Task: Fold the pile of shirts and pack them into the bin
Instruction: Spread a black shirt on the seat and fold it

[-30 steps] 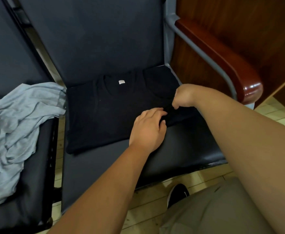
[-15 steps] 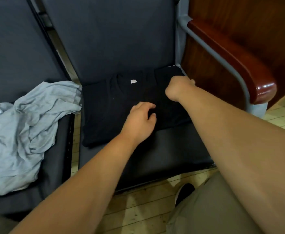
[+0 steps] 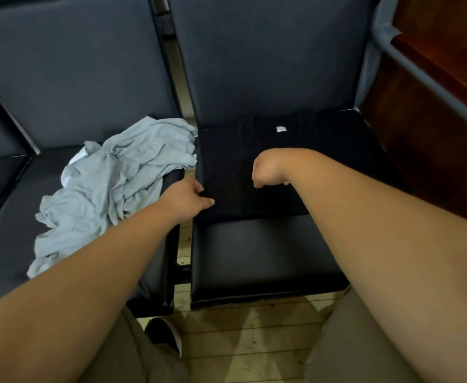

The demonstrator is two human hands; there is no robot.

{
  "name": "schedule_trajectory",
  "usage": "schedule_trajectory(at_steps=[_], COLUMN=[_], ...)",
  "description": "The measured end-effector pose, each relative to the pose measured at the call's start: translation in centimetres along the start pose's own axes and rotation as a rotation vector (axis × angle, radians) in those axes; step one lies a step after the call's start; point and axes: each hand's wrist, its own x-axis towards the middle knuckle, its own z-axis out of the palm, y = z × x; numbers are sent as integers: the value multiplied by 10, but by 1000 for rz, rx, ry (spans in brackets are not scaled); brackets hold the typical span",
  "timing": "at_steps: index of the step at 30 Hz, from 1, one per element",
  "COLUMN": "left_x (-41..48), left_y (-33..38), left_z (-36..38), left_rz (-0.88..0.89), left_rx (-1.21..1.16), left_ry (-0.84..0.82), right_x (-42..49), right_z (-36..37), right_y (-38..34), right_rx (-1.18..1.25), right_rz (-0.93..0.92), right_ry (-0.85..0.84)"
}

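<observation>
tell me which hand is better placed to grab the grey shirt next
Left. The left hand sits at the black shirt's left edge, right beside the crumpled grey shirt on the neighbouring seat. The right hand is fisted over the black shirt's middle, farther away.

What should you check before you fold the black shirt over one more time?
1. Black folded shirt lies flat on the dark padded seat: ok.
2. Left hand grips the shirt's near left edge: ok.
3. Right hand holds cloth: cannot tell, fingers curled and hidden.
4. Crumpled grey shirt stays clear of the black one: not ok, touching at the far corner.
5. Bin ready nearby: cannot tell, none in view.
</observation>
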Motion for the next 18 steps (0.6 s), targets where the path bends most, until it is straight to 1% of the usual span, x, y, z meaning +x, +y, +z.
schedule_trajectory(at_steps=[5,8,10,12,14,16,18], left_x=[10,8,5,3,0,-1,0], left_y=[0,6,8,9,10,14,18], left_z=[-4,-10,-11,-8,-8,-8,-8], left_rz=[-83,-170,-214,-228,-253,-277,-267], left_rx=[-364,-502,-449,-369,-333,-245,-151], left_ry=[-80,-88,-95,-105,-189,-306,-345], right_x=[11,16,17,22,29,39,52], right_z=[8,8,6,4,4,5,5], right_y=[-14,-18,-19,-19,-25,-35,-49], right_rx=[-159,-174,-148,-108,-46,7,47], right_rz=[24,69,95,114,134,120,84], right_ry=[-49,-91,-84,-15,91,197,284])
